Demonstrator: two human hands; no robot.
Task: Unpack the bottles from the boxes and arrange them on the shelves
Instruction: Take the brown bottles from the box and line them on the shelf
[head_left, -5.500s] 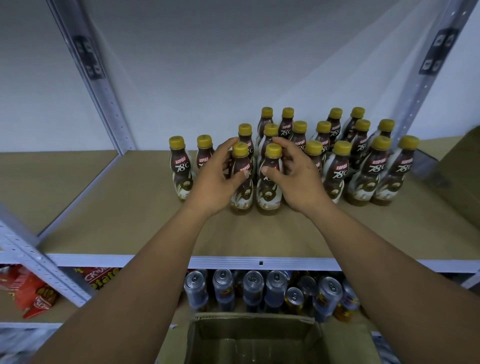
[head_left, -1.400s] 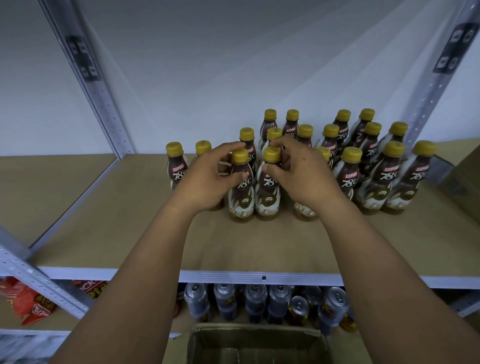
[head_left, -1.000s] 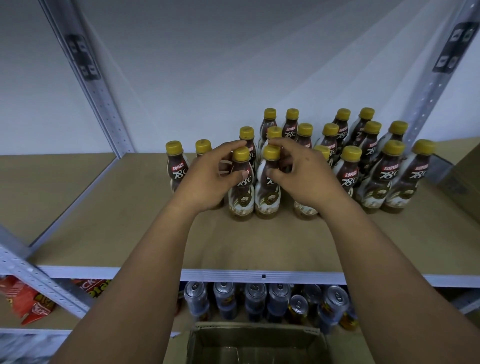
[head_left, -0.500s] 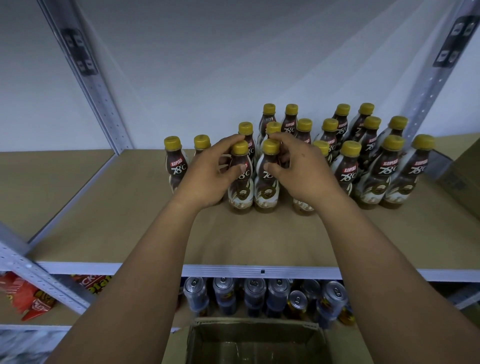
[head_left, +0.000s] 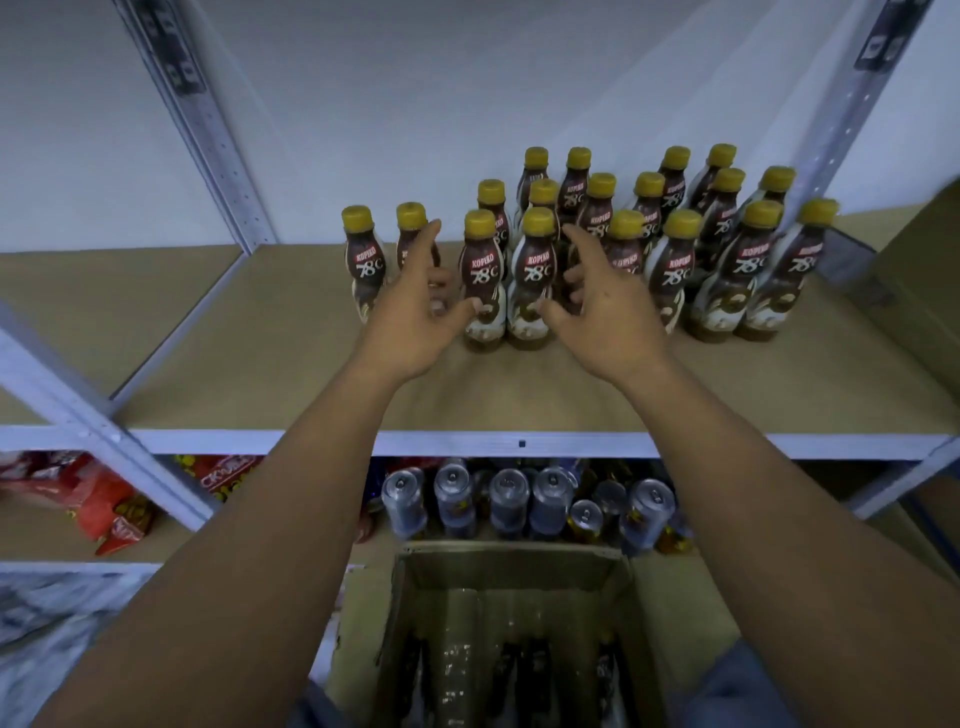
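Yellow-capped brown plastic bottles (head_left: 675, 270) are packed tight on tan shelf board (head_left: 270, 353) (labels forward, likely for display). Left hand (head_left: 415, 312) and right hand (head_left: 602, 312) are held flanking front pair (head_left: 482, 280), fingers spread, nothing gripped.

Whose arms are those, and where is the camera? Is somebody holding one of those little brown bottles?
The arms belong to a person wearing a camera on the head, so this single picture looks forward and down at their hands. The left hand and the right hand reach toward brown bottles with yellow caps, which stand upright on a shelf. Both hands have spread fingers, and neither grips a bottle. On the lower shelf stand cans, with red snack bags to the left. Nearest the person is an open cardboard box; its inside is too dark to make out.
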